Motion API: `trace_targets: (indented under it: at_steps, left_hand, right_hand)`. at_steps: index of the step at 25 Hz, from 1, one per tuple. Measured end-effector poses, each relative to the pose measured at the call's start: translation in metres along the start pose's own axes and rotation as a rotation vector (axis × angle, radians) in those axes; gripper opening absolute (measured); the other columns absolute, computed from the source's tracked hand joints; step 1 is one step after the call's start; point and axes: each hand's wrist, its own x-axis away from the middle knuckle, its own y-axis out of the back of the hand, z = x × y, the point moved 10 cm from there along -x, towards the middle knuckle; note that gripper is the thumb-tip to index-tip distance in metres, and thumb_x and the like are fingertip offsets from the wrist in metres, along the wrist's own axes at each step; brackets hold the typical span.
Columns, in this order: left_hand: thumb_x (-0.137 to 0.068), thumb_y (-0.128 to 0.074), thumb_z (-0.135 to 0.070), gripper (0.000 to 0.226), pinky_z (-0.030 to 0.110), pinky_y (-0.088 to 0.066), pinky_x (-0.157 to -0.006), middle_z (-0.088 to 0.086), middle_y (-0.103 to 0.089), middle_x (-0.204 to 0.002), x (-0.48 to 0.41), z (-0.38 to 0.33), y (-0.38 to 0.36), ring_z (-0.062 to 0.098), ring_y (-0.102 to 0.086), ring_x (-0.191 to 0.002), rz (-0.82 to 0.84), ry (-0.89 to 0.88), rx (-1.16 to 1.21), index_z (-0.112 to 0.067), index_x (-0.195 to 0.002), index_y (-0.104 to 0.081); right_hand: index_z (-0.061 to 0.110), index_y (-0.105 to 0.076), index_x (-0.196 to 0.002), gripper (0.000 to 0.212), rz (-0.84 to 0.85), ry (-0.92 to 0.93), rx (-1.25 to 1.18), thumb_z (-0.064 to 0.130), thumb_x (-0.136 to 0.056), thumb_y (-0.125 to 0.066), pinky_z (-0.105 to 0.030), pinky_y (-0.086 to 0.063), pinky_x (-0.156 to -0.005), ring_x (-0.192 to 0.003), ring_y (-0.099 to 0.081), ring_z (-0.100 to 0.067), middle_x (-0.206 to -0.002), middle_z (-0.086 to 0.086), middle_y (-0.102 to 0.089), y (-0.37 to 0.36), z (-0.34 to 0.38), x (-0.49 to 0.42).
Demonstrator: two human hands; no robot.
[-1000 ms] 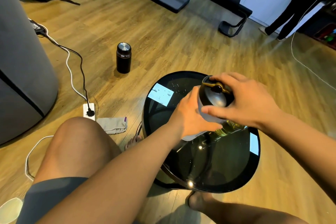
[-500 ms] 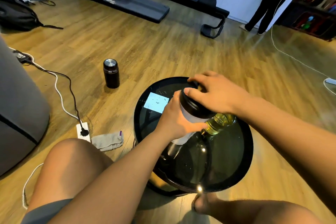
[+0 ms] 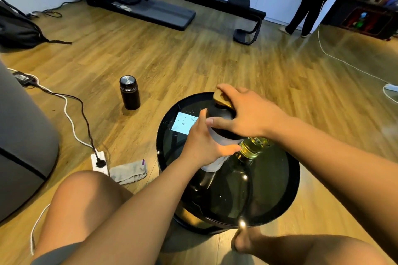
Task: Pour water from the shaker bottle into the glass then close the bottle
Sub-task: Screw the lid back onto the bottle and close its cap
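The shaker bottle point(image 3: 224, 141), frosted grey with a black lid point(image 3: 219, 114) and a gold flip cap point(image 3: 221, 99), stands on the round black glass table point(image 3: 280, 196). My left hand point(image 3: 204, 146) wraps around the bottle's body. From above, my right hand point(image 3: 245, 114) grips the lid, fingers spread over the gold cap. The glass point(image 3: 254, 146), holding yellowish liquid, stands right behind the bottle, partly hidden under my right wrist.
A black flask point(image 3: 129, 92) stands on the wood floor to the left. A power strip point(image 3: 99, 162) with cables and a grey cloth point(image 3: 128, 171) lie near my left knee. A grey seat is at far left; a person point(image 3: 310, 0) stands at back right.
The view has tilted up and the bottle sits lower in frame. My right hand has turned on the lid, and the gold cap now shows under its fingers.
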Motion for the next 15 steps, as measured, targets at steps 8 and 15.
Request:
trace_targets:
  at_steps: [8,15]
  left_hand:
    - [-0.057,-0.101,-0.038,0.095,0.022,-0.051,-0.086,-0.016,-0.055,-0.111,0.003,-0.014,0.008,0.011,-0.060,-0.105,-0.061,-0.112,0.020,-0.017,-0.130,-0.044]
    - [-0.056,-0.099,-0.045,0.101,0.043,-0.053,-0.097,-0.006,-0.059,-0.124,0.003,-0.013,0.004,0.015,-0.059,-0.115,-0.046,-0.116,0.046,-0.026,-0.135,-0.039]
  right_hand:
    - [0.023,-0.058,-0.114,0.048,-0.124,0.253,0.014,0.055,-0.080,-0.048,-0.045,-0.051,-0.083,-0.096,-0.060,-0.029,-0.102,-0.004,-0.068,0.013,0.034,-0.003]
    - [0.027,-0.068,-0.111,0.056,-0.282,0.092,-0.139,0.069,-0.078,-0.049,-0.041,-0.053,-0.082,-0.094,-0.065,-0.024,-0.104,-0.003,-0.073,0.014,0.008,-0.004]
